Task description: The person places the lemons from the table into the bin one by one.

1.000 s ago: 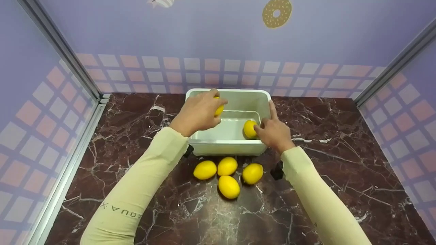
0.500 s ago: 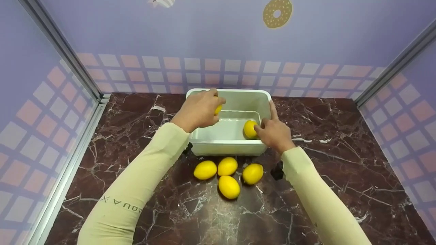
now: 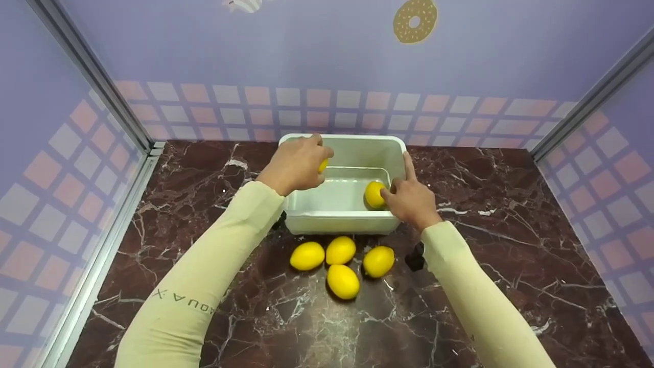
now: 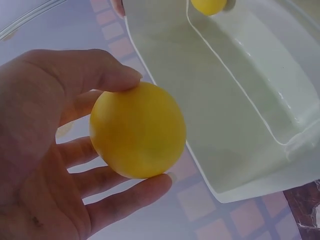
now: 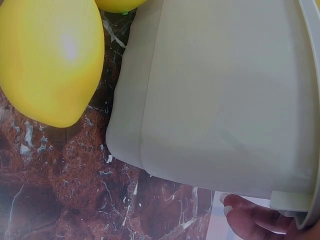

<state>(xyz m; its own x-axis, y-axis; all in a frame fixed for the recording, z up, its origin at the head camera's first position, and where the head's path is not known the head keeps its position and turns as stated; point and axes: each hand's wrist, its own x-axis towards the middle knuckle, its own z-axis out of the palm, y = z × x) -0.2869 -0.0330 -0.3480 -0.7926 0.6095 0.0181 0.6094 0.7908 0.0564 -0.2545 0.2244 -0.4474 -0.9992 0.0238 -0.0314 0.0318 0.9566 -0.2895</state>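
My left hand point(image 3: 295, 166) holds a yellow lemon point(image 4: 138, 131) between thumb and fingers, above the left part of a white plastic bin point(image 3: 342, 225). From the head most of this lemon is hidden behind the hand. At the bin's right side my right hand point(image 3: 411, 201) grips the rim, with fingertips point(image 5: 240, 217) outside under the lip and one finger stretched along the edge. A second lemon point(image 3: 374, 195) lies inside the bin at the front right, close to the right thumb.
Several lemons point(image 3: 343, 281) lie grouped on the dark red marbled table point(image 3: 485, 306) in front of the bin. A purple wall point(image 3: 327, 56) with pink and white tiles stands right behind it. Metal-framed panels close off both sides.
My left hand has shifted slightly left with the lemon, and less of the lemon shows now. The right hand, the bin and the other lemons have stayed in place.
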